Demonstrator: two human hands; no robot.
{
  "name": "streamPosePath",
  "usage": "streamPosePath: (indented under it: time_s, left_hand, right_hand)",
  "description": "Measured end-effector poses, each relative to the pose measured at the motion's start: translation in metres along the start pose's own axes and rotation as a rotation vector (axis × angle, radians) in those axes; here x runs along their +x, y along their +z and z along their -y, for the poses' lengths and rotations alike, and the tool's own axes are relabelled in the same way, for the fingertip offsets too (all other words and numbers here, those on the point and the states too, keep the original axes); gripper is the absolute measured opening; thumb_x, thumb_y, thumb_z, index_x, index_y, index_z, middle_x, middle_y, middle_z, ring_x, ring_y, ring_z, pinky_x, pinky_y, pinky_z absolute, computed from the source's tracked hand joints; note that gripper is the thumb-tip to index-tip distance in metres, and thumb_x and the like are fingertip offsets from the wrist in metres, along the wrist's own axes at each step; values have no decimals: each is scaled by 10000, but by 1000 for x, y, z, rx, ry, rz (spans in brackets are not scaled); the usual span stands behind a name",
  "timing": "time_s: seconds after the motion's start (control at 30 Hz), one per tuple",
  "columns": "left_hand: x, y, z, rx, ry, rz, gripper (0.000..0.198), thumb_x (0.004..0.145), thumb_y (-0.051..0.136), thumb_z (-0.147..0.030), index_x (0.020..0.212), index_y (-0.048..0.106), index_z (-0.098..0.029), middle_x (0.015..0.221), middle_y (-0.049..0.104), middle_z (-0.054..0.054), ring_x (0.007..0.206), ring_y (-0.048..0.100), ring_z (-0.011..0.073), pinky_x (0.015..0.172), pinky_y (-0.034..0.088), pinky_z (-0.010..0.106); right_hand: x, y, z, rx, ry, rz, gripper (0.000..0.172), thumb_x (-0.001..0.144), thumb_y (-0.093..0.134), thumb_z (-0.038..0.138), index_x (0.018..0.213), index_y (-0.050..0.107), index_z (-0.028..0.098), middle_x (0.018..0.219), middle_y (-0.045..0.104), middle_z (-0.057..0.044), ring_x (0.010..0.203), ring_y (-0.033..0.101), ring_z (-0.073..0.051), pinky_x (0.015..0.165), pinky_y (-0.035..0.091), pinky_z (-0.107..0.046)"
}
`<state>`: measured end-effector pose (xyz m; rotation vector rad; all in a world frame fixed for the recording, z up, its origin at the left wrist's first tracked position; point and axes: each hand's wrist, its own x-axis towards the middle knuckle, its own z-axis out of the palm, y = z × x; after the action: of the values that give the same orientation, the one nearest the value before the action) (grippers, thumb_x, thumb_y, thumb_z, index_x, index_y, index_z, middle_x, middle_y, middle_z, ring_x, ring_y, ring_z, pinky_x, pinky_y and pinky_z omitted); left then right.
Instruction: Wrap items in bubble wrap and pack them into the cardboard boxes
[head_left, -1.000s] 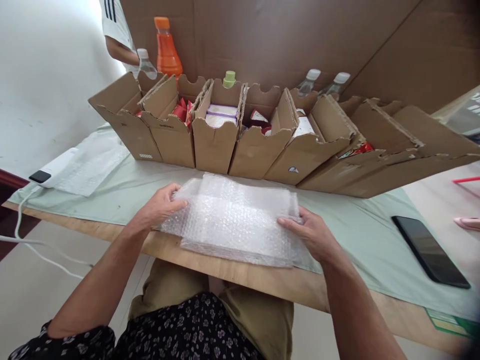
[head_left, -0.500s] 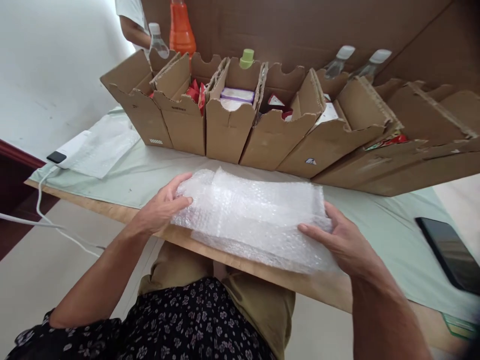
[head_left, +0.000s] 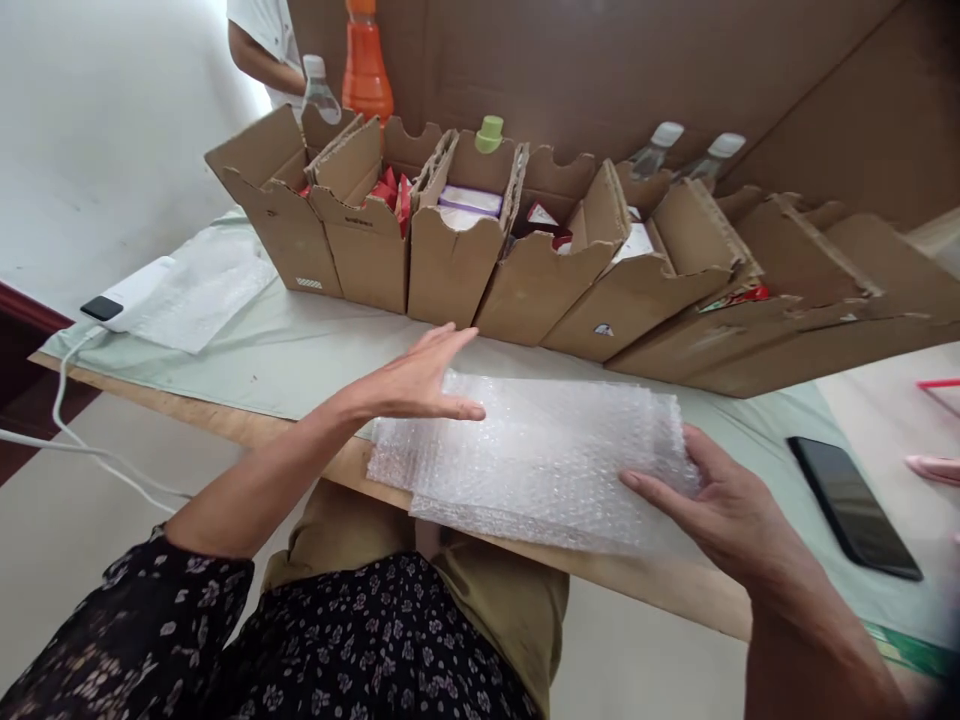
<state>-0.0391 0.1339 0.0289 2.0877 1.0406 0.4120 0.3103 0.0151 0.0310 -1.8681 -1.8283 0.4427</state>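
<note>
A stack of clear bubble wrap sheets [head_left: 547, 460] lies at the near edge of the table, on a pale green cloth [head_left: 300, 350]. My left hand [head_left: 416, 380] hovers flat over the stack's far left corner, fingers stretched out and together, holding nothing. My right hand [head_left: 712, 505] grips the stack's right edge, thumb on top and fingers underneath.
A row of open cardboard boxes [head_left: 450, 260] with packets stands behind the stack, with bottles [head_left: 366, 70] and a cardboard wall beyond. A black phone [head_left: 851, 495] lies at the right. Another bubble sheet [head_left: 199, 295] and a power bank [head_left: 120, 300] lie left. A person's arm [head_left: 262, 55] shows at the back left.
My left hand let go of the stack's left edge and rose flat above it. The stack settled flatter on the table. My right hand kept its hold.
</note>
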Motion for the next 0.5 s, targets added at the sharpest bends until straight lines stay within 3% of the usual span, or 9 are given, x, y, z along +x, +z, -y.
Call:
streamPosePath:
  time_s: [0.03,0.1,0.2,0.27,0.33,0.4,0.5]
  left_hand:
    - [16,2,-2,19,35,88,1186,726,761,-675,1665,248,-165,1741,256,205,1622,148,434,1271,238,568]
    - [44,6,-5,58,59,241,1303,674,787,-693,1680,180,-129,1699,332,245,1585,260,443,1241,289,546]
    - [69,12,-5,116,85,352,1262,610,843,-612,1648,300,-144,1619,477,222,1458,467,423,1171,376,490]
    - [76,15,-4,87,120,375,1028,583,872,-526,1497,547,-186,1473,637,159,1304,599,388,1067,455,434]
    - [77,19,-2,-28,130,435,640,585,873,-432,1166,746,-196,1115,782,71,1025,699,309,874,511,353]
    - [74,23,-2,-146,115,503,288,616,832,-349,837,754,-182,779,732,-1,756,672,215,696,480,288]
    - [65,28,-3,-229,96,494,111,638,739,-256,668,670,-175,632,626,-37,630,594,152,600,430,250]
  right_hand:
    - [-2,-3,3,-20,2,-11,653,761,679,742,1190,683,249,887,722,-53,734,669,-266,696,566,-411]
    - [-8,-7,8,-59,15,-34,685,772,659,746,1248,677,254,916,732,-63,739,666,-267,706,559,-412]
    - [-16,-9,10,-112,25,-94,675,799,638,715,1300,671,264,970,750,-74,723,657,-256,701,550,-398]
    - [-20,-9,12,-145,21,-136,631,833,631,660,1333,663,275,1015,760,-74,716,660,-246,706,552,-383]
    - [-24,-9,13,-182,-6,-166,577,868,637,591,1363,654,294,1037,767,-65,722,675,-241,730,560,-372]
    - [-26,-10,13,-209,-54,-191,544,893,643,548,1384,646,316,1036,771,-57,734,698,-243,759,573,-370]
    - [-26,-12,9,-215,-104,-225,535,897,648,569,1385,645,349,1056,780,-43,758,735,-253,777,594,-383]
